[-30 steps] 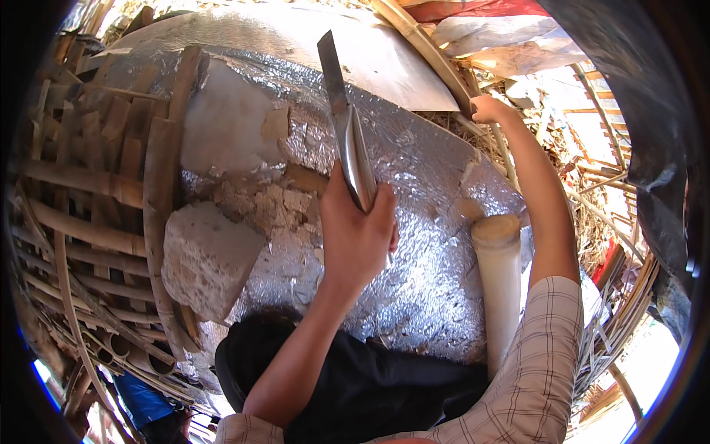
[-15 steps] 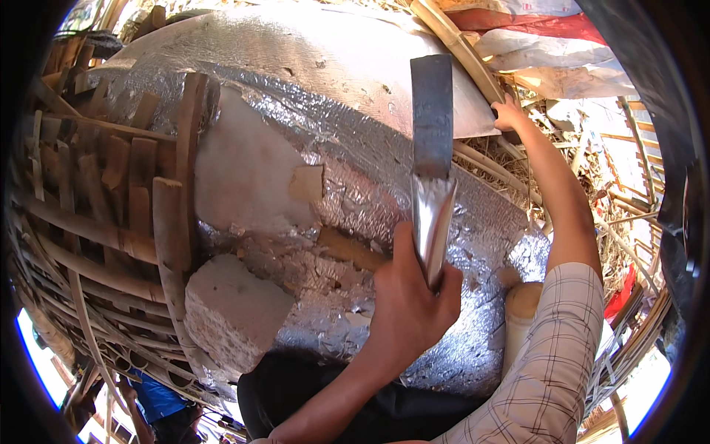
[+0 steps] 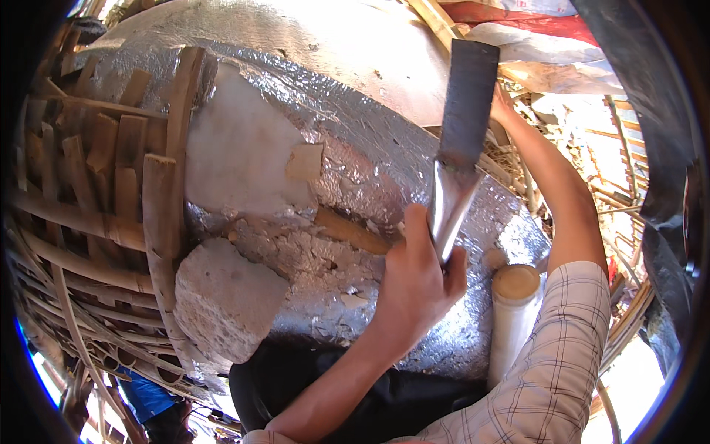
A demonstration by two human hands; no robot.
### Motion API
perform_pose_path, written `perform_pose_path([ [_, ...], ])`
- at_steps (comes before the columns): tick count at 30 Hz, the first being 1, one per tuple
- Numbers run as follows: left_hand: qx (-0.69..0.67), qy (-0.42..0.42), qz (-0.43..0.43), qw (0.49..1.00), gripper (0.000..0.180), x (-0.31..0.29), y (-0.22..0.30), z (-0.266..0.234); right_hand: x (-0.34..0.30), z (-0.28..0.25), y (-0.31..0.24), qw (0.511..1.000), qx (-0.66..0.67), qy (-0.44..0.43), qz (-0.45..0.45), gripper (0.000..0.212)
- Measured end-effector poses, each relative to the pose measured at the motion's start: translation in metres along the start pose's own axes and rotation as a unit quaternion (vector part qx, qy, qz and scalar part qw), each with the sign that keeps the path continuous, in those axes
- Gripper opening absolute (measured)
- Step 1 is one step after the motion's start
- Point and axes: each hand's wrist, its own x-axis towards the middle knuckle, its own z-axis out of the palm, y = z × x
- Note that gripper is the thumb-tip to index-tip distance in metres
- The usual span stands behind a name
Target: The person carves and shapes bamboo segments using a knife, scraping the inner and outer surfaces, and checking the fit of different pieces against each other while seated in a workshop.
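My left hand (image 3: 418, 285) is closed around the shiny, tapered metal neck of a flat-bladed tool (image 3: 470, 103). Its dark, rectangular blade points up and away from me, tilted slightly right. My right arm reaches to the far right, where the right hand (image 3: 501, 107) is mostly hidden behind that blade, so its fingers do not show. Below the tool lies a silvery, foil-like surface (image 3: 355, 100) with crumbled clay-coloured patches. A rough grey block (image 3: 225, 303) sits left of my left forearm. Nearer my right sleeve stands a pale, round-topped bamboo post (image 3: 515, 285).
On the left is a lattice of bamboo slats (image 3: 111, 222). A large pale sheet (image 3: 296, 33) lies at the back, beside a bamboo pole (image 3: 435, 21) and red and white sacks (image 3: 518, 37). Dark plastic sheeting (image 3: 621, 74) hangs at the right edge.
The tool in my left hand has shifted right, and its blade now leans right and covers most of my right hand. The view has moved slightly, exposing more of the bamboo post.
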Motion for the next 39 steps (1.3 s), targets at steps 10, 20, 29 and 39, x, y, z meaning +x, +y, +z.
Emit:
perform_pose_path([
  [10, -0.063, 0.016, 0.051, 0.997, 0.035, 0.002, -0.006, -0.006, 0.009, -0.174, -0.056, 0.955, -0.022, 0.125, 0.268, 0.028],
  [20, -0.306, -0.192, -0.085, 0.928, 0.012, 0.005, -0.016, -0.036, -0.251, -0.376, -0.080, 0.930, 0.184, 0.265, 0.177, 0.023],
  [29, -0.396, -0.273, 0.070, 0.874, 0.015, -0.083, 0.036, -0.089, -0.536, -0.334, -0.277, 0.605, 0.656, 0.438, 0.114, 0.008],
  [39, -0.363, -0.326, 0.068, 0.870, 0.013, -0.227, 0.054, -0.115, -0.590, -0.296, -0.346, 0.418, 0.801, 0.429, -0.024, 0.038],
])
